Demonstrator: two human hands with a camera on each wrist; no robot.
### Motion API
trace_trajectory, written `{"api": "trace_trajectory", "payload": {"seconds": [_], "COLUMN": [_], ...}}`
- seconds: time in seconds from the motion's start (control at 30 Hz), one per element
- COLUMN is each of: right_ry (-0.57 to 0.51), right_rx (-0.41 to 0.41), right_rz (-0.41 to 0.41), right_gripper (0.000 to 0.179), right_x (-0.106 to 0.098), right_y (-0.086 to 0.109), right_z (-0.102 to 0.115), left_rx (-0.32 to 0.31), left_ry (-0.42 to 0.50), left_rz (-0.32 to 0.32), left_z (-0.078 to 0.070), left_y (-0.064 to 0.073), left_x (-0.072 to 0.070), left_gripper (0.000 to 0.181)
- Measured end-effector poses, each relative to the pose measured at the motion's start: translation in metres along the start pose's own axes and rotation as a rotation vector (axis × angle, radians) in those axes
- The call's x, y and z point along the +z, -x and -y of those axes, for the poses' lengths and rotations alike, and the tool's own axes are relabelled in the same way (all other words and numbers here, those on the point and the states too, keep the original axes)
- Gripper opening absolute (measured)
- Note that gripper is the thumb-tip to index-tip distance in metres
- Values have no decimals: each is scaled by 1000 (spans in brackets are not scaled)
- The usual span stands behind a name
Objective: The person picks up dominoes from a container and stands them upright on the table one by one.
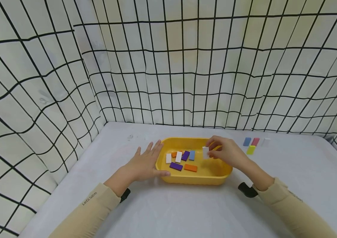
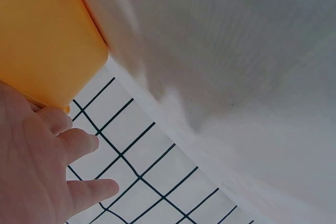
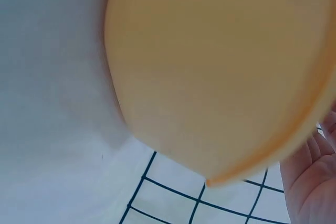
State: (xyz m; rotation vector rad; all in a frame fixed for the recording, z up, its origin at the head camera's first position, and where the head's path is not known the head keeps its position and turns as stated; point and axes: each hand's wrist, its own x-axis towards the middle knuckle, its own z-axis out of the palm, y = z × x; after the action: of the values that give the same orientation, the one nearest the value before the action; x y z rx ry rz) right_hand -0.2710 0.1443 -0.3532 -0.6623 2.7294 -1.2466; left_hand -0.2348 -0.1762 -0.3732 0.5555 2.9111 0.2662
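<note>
A yellow plastic tub stands on the white table. Over its right half, my right hand pinches a small white rectangular block between thumb and fingers. My left hand lies spread against the tub's left rim, fingers straight and the thumb along the front corner. Inside the tub are white blocks, purple blocks, orange blocks and a blue block. In the right wrist view the tub's outer wall hides the held block, and only part of the right hand shows.
Right of the tub, a blue block, a pink block, a yellow-green block and a white block lie grouped on the table. White walls with black grid netting enclose the table's back and sides.
</note>
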Motion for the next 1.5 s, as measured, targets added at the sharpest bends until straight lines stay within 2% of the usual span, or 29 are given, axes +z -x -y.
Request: {"api": "trace_trajectory", "payload": {"seconds": [0.33,0.57,0.8,1.07,1.23,1.5], "right_ry": [-19,25,70,90,84,152], "right_rx": [-29,-54,-75,-109,-149,-184], "right_rz": [-52,-67,-120,-122,-175,-249], "right_gripper": [22,21,21,21,23,30], "right_x": [-12,-27,-40,-47,-54,-67], "right_y": [12,23,34,44,49,57], "right_z": [-2,-3,-9,-18,-25,-40], "left_rx": [-7,-13,-11,-11,-10,-8], "left_ry": [21,16,17,17,22,15], "left_rz": [2,4,5,4,8,3], "left_z": [1,0,0,-1,-2,-2], "left_y": [-1,-1,-1,-1,-1,0], "left_x": [0,0,0,-1,-1,-2], "left_gripper": [118,118,118,117,117,116]}}
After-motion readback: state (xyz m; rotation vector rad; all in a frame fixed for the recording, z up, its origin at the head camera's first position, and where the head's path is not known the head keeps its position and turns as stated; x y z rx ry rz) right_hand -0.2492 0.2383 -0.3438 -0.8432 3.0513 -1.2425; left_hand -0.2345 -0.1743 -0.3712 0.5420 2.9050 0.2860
